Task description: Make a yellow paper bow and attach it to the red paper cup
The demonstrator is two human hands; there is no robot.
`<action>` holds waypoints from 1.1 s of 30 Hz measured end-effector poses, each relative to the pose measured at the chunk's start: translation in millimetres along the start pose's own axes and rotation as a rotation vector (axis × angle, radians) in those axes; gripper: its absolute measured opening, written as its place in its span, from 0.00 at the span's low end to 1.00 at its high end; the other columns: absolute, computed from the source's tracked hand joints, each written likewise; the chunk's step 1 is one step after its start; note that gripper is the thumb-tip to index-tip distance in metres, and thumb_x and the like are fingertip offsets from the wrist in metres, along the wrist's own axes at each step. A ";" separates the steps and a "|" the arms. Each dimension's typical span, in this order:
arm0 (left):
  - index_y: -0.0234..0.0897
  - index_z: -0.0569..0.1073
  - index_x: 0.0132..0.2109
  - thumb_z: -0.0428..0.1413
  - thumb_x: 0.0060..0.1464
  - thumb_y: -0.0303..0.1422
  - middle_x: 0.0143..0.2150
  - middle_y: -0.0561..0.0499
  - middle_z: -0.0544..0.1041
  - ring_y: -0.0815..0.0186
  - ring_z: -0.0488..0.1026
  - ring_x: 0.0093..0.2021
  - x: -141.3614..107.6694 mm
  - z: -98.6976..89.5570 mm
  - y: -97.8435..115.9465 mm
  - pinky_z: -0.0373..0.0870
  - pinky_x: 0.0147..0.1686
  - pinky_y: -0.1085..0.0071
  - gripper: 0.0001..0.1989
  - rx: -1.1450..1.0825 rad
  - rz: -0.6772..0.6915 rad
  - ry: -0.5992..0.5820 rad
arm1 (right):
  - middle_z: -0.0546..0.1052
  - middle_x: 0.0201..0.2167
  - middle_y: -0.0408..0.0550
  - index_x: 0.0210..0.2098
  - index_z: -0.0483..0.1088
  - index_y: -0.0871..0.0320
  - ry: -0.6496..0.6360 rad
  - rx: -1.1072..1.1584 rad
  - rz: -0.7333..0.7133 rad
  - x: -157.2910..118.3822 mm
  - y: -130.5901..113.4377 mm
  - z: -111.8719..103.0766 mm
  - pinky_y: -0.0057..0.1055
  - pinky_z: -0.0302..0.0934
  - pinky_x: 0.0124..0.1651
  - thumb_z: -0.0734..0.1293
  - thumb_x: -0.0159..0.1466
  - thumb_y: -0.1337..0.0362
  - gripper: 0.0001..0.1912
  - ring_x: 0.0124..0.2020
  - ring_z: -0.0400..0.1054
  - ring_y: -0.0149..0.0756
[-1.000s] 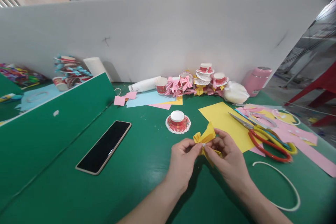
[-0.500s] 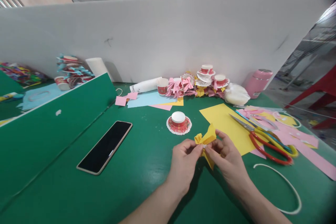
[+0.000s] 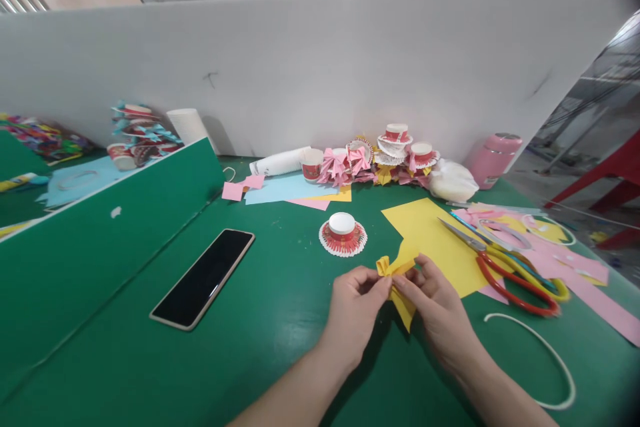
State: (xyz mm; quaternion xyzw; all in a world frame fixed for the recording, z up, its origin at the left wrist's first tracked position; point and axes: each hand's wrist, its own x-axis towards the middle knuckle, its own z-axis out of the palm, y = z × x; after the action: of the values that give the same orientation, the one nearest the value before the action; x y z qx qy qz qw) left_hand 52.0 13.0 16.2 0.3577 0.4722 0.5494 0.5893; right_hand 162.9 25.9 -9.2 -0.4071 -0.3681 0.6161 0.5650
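Between my hands is a folded yellow paper bow, pinched at its middle above the green table. My left hand grips it from the left with thumb and fingers. From the right, my right hand pinches the same bow, its thumb close to the left one. The pinched centre is mostly covered by my fingertips. Just beyond my hands stands a small paper-cup hat with a white top, red sides and a fringed brim. A yellow paper sheet lies right behind my right hand.
Red- and yellow-handled scissors lie at the right beside pink paper scraps. A white cord curves at the near right. A phone lies left, near a green divider. Decorated cups and a pink bottle line the back.
The yellow bow has turned and its lower tail now hangs longer below my hands. Both hands keep their pinch, with the right fingers slightly shifted. The view moved a little.
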 end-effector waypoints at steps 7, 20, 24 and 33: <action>0.32 0.72 0.25 0.61 0.39 0.31 0.25 0.52 0.72 0.70 0.67 0.28 0.3 0.7 0.3 0.63 0.34 0.72 0.07 -0.040 0.005 0.007 | 0.68 0.23 0.37 0.39 0.62 0.53 0.065 0.119 0.043 0.1 -1.0 4.9 0.28 0.61 0.34 0.74 0.46 0.62 0.24 0.28 0.66 0.30; 0.33 0.72 0.24 0.57 0.42 0.31 0.22 0.54 0.70 0.70 0.64 0.26 7.1 -6.2 -2.9 0.61 0.30 0.73 0.06 0.080 0.093 0.126 | 0.70 0.39 0.47 0.46 0.62 0.52 0.111 -0.236 -0.142 -0.5 -1.4 -2.2 0.34 0.59 0.40 0.71 0.50 0.56 0.26 0.41 0.65 0.39; 0.32 0.73 0.24 0.59 0.41 0.31 0.23 0.54 0.71 0.71 0.65 0.27 5.8 -6.1 -1.3 0.62 0.32 0.73 0.05 0.031 0.074 0.076 | 0.71 0.26 0.39 0.46 0.59 0.54 -0.007 -0.062 0.024 2.0 -4.6 4.4 0.32 0.60 0.35 0.73 0.48 0.58 0.30 0.31 0.68 0.35; 0.31 0.75 0.26 0.60 0.42 0.33 0.22 0.53 0.71 0.72 0.65 0.26 8.3 -10.0 -5.3 0.61 0.31 0.73 0.08 -0.201 -0.080 -0.032 | 0.72 0.26 0.39 0.47 0.60 0.52 -0.046 0.075 0.026 6.7 -1.4 7.3 0.28 0.60 0.36 0.72 0.50 0.63 0.27 0.30 0.67 0.30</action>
State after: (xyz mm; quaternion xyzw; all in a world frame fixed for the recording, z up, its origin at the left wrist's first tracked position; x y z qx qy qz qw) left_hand 43.7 19.5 6.8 0.2862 0.4189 0.5641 0.6514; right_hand 156.6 32.7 -5.6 -0.3761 -0.3524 0.6461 0.5629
